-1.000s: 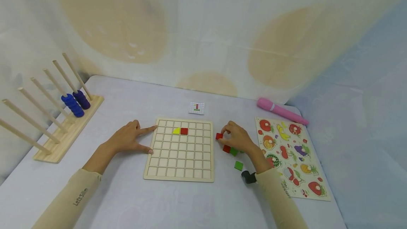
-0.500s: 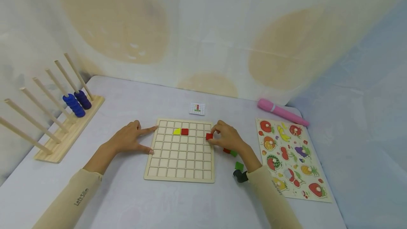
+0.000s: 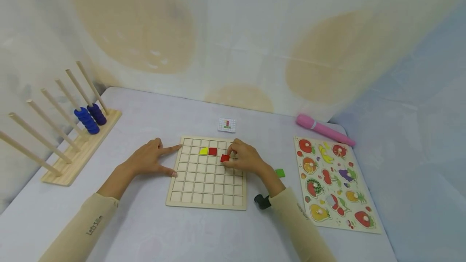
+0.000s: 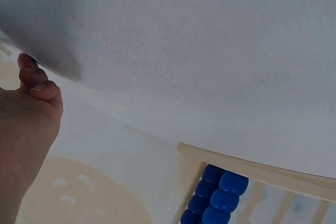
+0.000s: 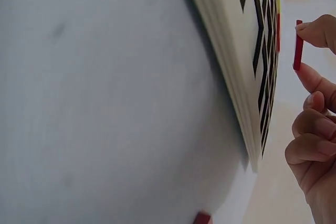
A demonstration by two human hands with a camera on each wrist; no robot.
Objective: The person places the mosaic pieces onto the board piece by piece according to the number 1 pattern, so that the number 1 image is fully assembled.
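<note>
My right hand (image 3: 245, 157) pinches a red square tile (image 3: 225, 158) between thumb and index finger over the right half of a wooden grid board (image 3: 205, 200). In the right wrist view, the pinched tile (image 5: 298, 45) stands edge-on, apart from the board's surface. My left hand (image 3: 150, 159) lies at the board's left side, index finger and thumb stretched out to its edge. In the board's second row, a yellow tile with a slanted side (image 3: 204, 151) sits beside another red tile (image 3: 212, 151). A small card (image 3: 227, 125) with a coloured grid pattern lies behind the board.
Right of my right wrist lies a green tile (image 3: 280, 173); the forearm hides others. A fruit puzzle board (image 3: 340, 185) and a pink rod-shaped item (image 3: 325, 129) are at the right. A wooden peg rack (image 3: 83, 148) with blue beads (image 3: 86, 120) stands at the left.
My right hand has carried the red tile leftward from beside the board to above its grid. My left hand has stayed at the board's left edge.
</note>
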